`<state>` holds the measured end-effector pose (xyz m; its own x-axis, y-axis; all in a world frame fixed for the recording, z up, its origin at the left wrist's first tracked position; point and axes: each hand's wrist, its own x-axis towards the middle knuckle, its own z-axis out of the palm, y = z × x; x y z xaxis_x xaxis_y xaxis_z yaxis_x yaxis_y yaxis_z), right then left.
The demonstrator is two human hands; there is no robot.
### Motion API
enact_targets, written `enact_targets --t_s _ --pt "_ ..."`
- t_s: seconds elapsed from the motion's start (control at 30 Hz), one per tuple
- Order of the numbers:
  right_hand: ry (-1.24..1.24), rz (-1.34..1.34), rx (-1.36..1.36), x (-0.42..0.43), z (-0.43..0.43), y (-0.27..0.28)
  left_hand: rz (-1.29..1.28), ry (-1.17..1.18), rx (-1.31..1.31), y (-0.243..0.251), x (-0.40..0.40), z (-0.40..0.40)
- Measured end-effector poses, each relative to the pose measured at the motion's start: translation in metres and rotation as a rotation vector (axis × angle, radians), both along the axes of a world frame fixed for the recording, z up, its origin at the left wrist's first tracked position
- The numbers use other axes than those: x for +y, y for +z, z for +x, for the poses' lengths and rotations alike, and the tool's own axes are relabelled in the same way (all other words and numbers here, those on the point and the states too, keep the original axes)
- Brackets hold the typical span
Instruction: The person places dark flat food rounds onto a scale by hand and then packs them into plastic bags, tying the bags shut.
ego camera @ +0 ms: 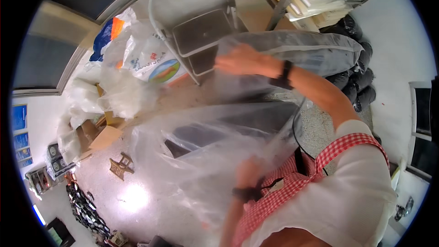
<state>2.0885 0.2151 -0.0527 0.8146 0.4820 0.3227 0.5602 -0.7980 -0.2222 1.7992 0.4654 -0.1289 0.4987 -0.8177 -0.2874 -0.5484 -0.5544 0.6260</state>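
A large clear plastic bag (205, 157) spreads in front of me, loosely draped over a dark, flat-looking item (236, 123) that shows through it. My right hand (243, 60), wearing a black wristband, is blurred and has its fingers closed on thin plastic film at the upper side. Lower down, by my checked apron (284, 185), my left hand (250, 171) is also blurred; folds of the bag run into its grip. Just beyond my right hand lies a long plastic-wrapped bundle (308, 51). Its contents are hard to make out.
A metal-framed folding chair (202, 34) stands ahead. Crumpled plastic (127, 92) and printed sacks (151, 58) pile up left of it, near an open cardboard box (106, 137). A small wooden stool (121, 166) is on the floor. Black bags (360, 85) line the right wall.
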Motion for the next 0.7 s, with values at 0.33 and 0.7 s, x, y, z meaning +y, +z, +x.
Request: enact_targets --t_s 0.33,0.7 --pt "-0.525 -0.218 -0.259 -0.218 -0.295 0.136 0.100 0.223 -0.050 -0.056 -0.037 0.103" --pt "-0.627 0.051 -0.368 -0.176 -0.407 0.223 0.225 0.148 -0.245 -0.017 -0.111 0.238"
